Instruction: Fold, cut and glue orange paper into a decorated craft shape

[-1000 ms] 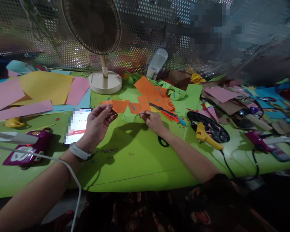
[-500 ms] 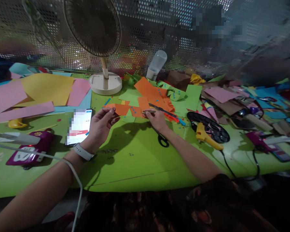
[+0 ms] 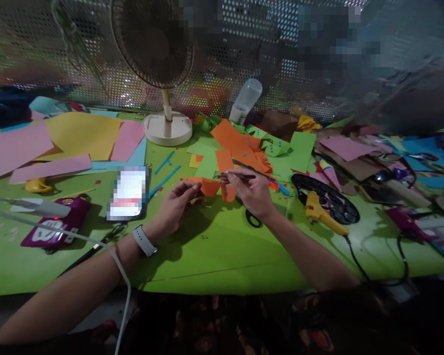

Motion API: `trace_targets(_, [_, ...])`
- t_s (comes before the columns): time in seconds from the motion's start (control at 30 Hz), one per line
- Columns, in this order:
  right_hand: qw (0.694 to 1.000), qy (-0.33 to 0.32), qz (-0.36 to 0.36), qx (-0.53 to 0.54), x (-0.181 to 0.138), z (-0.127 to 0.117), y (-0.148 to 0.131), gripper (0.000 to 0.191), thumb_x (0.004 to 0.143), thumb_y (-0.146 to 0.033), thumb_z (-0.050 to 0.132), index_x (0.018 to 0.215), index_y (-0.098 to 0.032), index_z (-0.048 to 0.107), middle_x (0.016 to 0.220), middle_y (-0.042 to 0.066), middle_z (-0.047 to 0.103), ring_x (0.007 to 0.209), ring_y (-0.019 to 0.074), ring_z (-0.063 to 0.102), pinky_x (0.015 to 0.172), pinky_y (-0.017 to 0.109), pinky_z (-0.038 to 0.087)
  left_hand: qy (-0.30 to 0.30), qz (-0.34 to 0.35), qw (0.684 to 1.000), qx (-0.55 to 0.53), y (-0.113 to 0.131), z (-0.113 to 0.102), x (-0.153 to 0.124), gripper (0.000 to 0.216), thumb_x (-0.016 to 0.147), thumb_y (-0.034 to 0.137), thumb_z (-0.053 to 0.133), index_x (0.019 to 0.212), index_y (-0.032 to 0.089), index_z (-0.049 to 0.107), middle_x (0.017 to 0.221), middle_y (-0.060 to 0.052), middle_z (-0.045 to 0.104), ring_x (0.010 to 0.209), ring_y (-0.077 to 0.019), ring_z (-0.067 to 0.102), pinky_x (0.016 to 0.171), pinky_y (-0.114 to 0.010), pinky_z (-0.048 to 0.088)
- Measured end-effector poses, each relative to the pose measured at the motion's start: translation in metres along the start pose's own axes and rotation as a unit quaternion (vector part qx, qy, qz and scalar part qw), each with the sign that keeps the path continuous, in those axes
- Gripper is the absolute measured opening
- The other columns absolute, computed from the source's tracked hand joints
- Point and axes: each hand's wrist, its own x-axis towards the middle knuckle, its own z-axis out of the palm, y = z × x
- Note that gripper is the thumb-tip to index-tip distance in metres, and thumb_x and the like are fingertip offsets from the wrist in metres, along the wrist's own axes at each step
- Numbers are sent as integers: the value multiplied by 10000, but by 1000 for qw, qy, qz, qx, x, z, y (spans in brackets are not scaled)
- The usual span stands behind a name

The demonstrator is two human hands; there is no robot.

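Observation:
My left hand [image 3: 175, 204] pinches the left end of a folded orange paper strip [image 3: 209, 187], which carries small blue dots near its right end. In my right hand [image 3: 253, 193] is a slim dark pair of tweezers [image 3: 240, 174], pointing left just above the strip. Whether the tips touch the paper I cannot tell. Below my right hand shows the black handle of a pair of scissors [image 3: 253, 219], the rest being mostly covered. Orange paper pieces [image 3: 234, 138] and green dotted cut-outs [image 3: 277, 148] lie behind both hands.
To the left are a phone [image 3: 128, 192], blue strips [image 3: 165, 181], a purple power strip [image 3: 57, 224] and coloured sheets [image 3: 85, 135]. A white fan [image 3: 168, 129] stands behind. A yellow glue gun [image 3: 323, 213] rests on a black palette [image 3: 350, 212] at right. A white cable [image 3: 124, 273] crosses my left forearm.
My left hand has moved right and down, bringing the orange strip closer and bending it. The tweezers now show plainly, angled leftward over it. The view has shifted slightly left.

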Motion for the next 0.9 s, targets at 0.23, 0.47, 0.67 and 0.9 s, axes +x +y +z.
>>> trace_targets(0.23, [999,-20,-5,-40,-8,6,3,190,859,-341,675,971,-198,731,951,65,765,881,198,735,828,361,610,-14,-23,1000,6,-2,3,-3,226,678,296,841,786,177,681,776,15,691,709,-110,652,720,-253,560])
trace_targets(0.47, [995,-13,-46,-89,-10,10,0,166,866,-302,660,956,-188,741,947,63,772,861,180,734,804,322,605,-27,-28,999,-9,-3,3,-5,194,705,268,826,797,174,683,808,10,698,703,-104,652,721,-251,552])
trace_targets(0.67, [991,-16,-66,-116,-12,10,-2,158,869,-299,652,965,-219,748,943,42,774,844,173,733,788,314,605,-31,-34,999,-24,-6,0,-3,188,710,256,824,820,174,696,813,-8,707,735,-124,666,746,-273,560])
trace_targets(0.9, [998,-7,-19,-52,-12,8,-1,152,864,-317,664,963,-213,716,928,45,762,808,173,732,767,326,605,-18,-26,999,-26,-4,2,-4,188,698,242,829,800,172,688,811,-9,707,736,-122,665,746,-273,562])
